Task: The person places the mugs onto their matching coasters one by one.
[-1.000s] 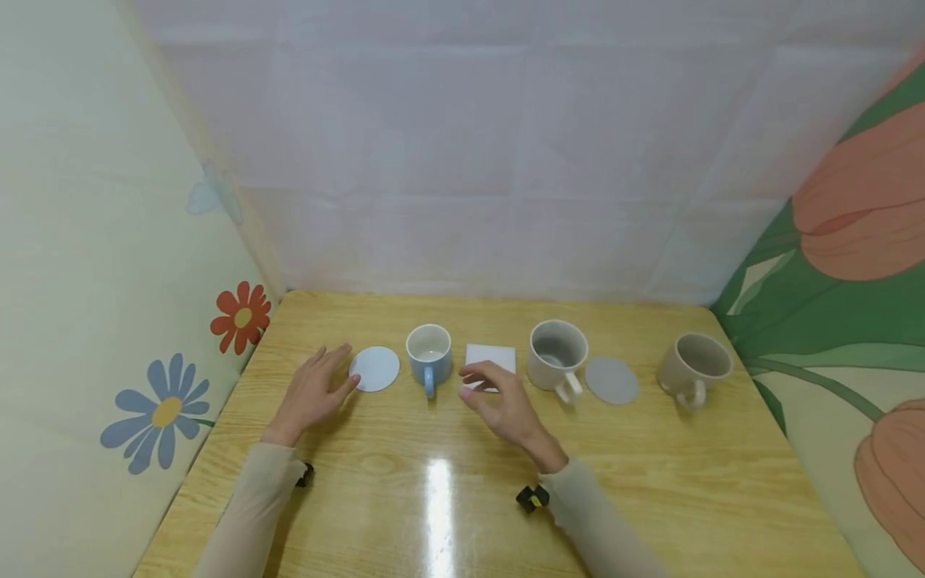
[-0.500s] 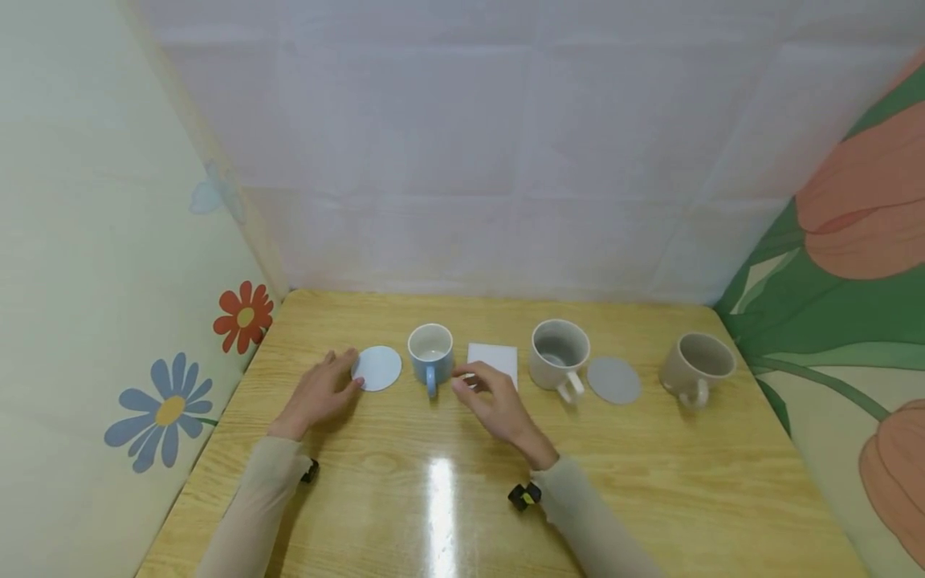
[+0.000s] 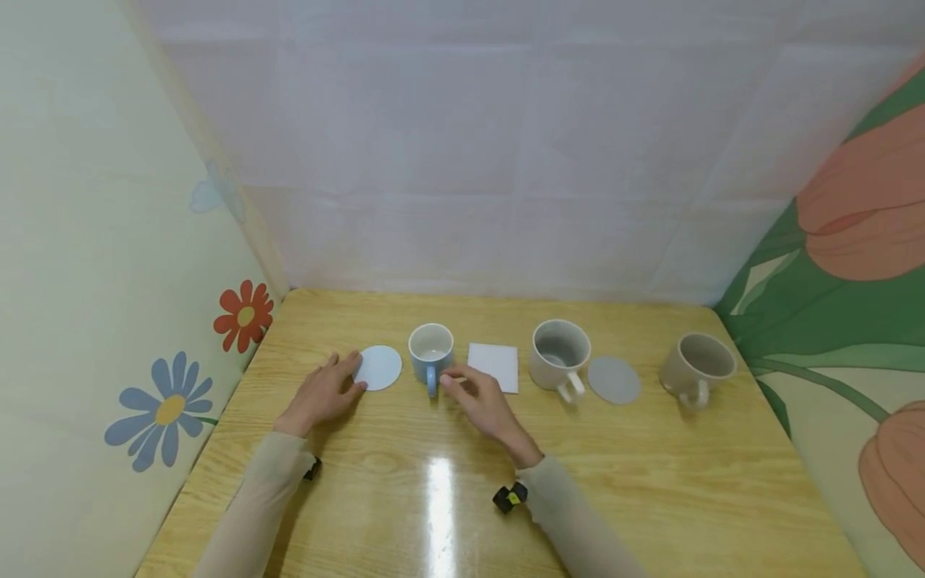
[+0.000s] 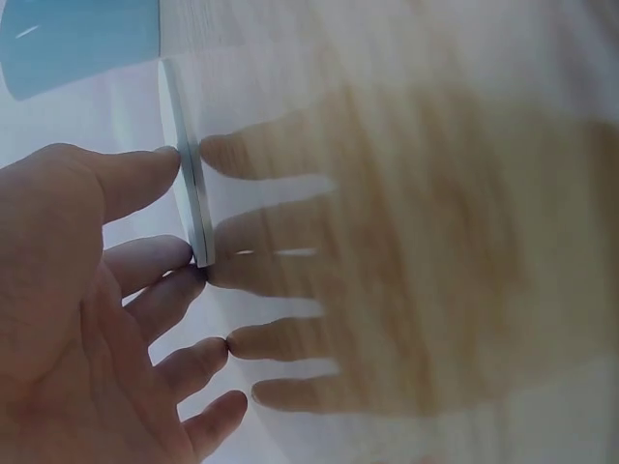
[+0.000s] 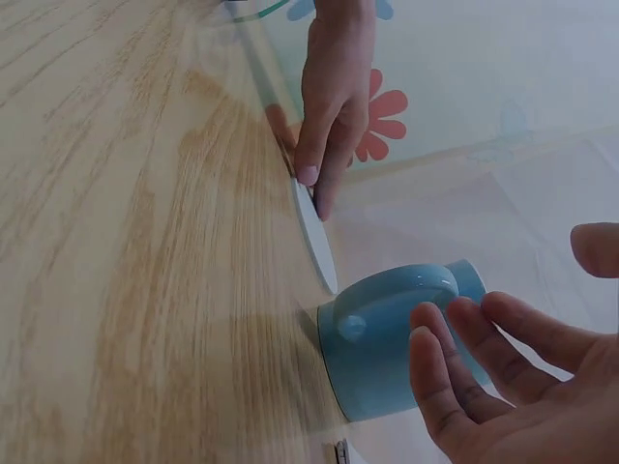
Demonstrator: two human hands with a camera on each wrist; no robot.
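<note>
My left hand (image 3: 321, 397) holds the left edge of a pale blue round coaster (image 3: 381, 368), which lies flat on the table. In the left wrist view, thumb and fingertips touch the rim of that coaster (image 4: 190, 184) at separate spots. A small light-blue mug (image 3: 426, 365) with a white inside stands upright to the coaster's right, handle toward me. My right hand (image 3: 482, 405) is at the right of the mug's handle, fingers loosely bent. The right wrist view shows its thumb well apart from its fingers, which lie beside the blue mug (image 5: 372, 358) without curling round it.
Right of the blue mug lies a white square coaster (image 3: 499, 363). Further right stand a large light-grey mug (image 3: 555, 361), a grey round coaster (image 3: 613, 380) and a beige-grey mug (image 3: 679, 373). Fabric walls close off the wooden table (image 3: 376, 482) at the back and sides.
My right hand has moved left, from over the square coaster to beside the blue mug's handle. My left hand has closed in on the round coaster's edge. Mugs and coasters stay put.
</note>
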